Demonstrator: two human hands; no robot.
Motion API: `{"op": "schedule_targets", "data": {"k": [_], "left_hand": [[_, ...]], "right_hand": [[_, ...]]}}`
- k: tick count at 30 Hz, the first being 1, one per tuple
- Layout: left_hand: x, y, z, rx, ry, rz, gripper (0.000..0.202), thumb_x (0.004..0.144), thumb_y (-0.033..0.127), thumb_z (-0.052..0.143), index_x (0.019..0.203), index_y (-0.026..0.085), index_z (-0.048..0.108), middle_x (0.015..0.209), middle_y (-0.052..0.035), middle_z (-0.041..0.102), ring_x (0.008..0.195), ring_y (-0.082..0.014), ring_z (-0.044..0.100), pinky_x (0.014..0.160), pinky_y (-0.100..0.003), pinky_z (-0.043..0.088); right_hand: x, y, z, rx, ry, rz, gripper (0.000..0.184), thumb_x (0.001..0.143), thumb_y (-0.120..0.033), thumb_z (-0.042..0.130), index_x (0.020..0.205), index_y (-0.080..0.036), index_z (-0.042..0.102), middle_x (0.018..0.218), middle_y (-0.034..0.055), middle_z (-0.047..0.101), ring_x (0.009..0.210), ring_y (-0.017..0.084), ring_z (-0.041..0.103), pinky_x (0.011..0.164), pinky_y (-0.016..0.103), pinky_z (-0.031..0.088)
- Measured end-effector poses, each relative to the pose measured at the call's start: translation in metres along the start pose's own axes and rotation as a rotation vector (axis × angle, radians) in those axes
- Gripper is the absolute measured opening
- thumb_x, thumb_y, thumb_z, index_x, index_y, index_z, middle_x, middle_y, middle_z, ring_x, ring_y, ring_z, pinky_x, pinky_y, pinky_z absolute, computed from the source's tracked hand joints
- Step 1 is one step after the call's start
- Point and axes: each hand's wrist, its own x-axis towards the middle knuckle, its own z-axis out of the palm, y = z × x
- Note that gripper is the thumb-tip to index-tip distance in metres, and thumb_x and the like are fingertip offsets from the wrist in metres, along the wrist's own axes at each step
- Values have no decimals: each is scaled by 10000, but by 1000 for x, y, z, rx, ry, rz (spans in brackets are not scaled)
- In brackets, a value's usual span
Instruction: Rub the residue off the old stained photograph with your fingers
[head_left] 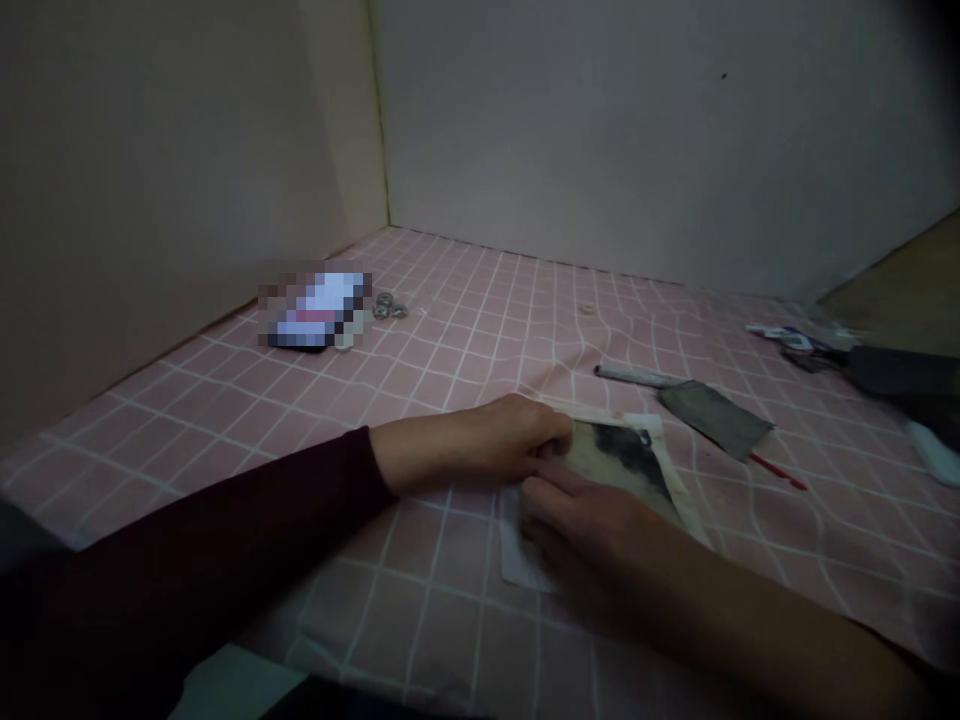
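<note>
Paper sheet [619, 452] with dark blotchy print, under your fingers.

Off-white border, black-and-grey smudged image, lying flat, angled across the space between your hands. Your left hand [517, 440] rests against its near edge; your right hand [592, 530] lies over its lower part. A white paper corner [521, 545] shows beside your right hand; cannot tell if it's the same sheet.

We see a dim, underexposed scene in soft, flat light, with no clear source. The pale wall [600, 130] reads grey, and the picture darkens toward the corners. The right hand [592, 530] sits in heavy shadow, and the sleeve [150, 570] goes nearly black. The checked cloth [420, 340] seems to bow toward the edges from lens distortion. A blocky pixelated patch [315, 308] obscures one spot, and fine detail looks soft.
</note>
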Motion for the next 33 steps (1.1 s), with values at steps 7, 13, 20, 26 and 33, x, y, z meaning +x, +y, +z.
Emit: {"op": "schedule_targets", "data": {"k": [7,13,20,26,33], "left_hand": [[2,-1,1,-11,3,-8,97,781,71,585,831,151,607,756,25,605,660,-92,524,603,-205,355],[1,-1,1,4,18,-5,79,777,83,584,811,153,600,727,29,587,641,-90,504,589,-210,330],[2,-5,3,13,21,0,69,799,128,578,842,161,621,745,24,609,629,-89,502,582,-210,325],[2,-5,3,18,24,9,104,764,85,587,832,158,615,750,24,610,647,-91,510,598,-210,332],[3,-1,1,21,26,-10,115,778,100,598,872,151,640,755,22,620,644,-89,520,603,-210,338]], "right_hand": [[-4,3,-3,18,-35,48,187,779,-10,479,828,-190,480,855,15,556,639,107,465,612,261,378],[-4,0,-16,70,-170,67,199,777,6,493,828,-186,479,818,5,562,622,100,470,590,251,359],[-3,1,-5,80,-7,-38,212,793,7,473,781,-197,415,848,10,521,636,96,421,612,251,360],[-4,2,-13,74,-125,89,201,792,-8,503,772,-198,443,772,-8,545,616,102,462,591,258,355],[-5,0,-8,57,-103,-1,213,787,3,489,791,-200,422,820,-8,524,611,88,425,588,244,361]]}}
